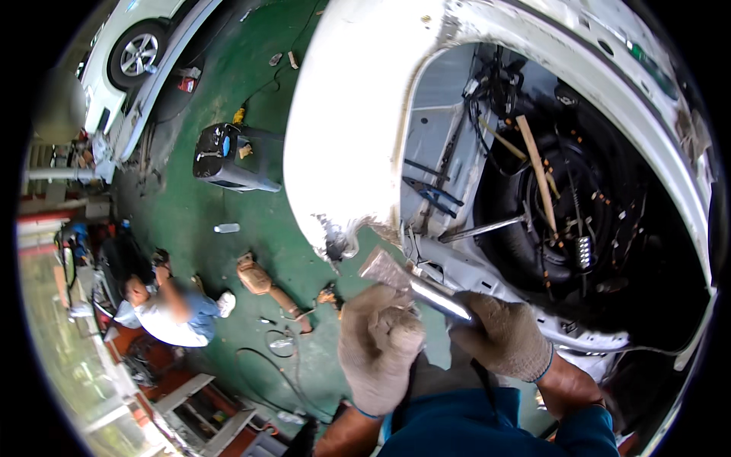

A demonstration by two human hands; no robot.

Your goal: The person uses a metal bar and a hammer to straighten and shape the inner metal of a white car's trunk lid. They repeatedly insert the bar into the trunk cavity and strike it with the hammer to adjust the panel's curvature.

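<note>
My right hand (506, 335), in a beige knit glove, is wrapped round the shiny round shaft of a flat-bladed metal tool (438, 293). The tool's wide, worn blade points up and left, just below the torn lower corner of a white car body panel (343, 137). Right beside the blade, my left hand (384, 346) wears a matching glove and is closed, fingers curled in. Whether it grips anything cannot be made out. Both hands are in front of the car's rear opening, above the green floor.
A spare wheel well (556, 190) holds a wooden stick (537, 171), cables and loose parts. A black stool-like stand (228, 156), a bottle (227, 228) and an exhaust-like part (270, 289) are on the floor. At left sits a person (171, 316); another white car (133, 57) stands behind.
</note>
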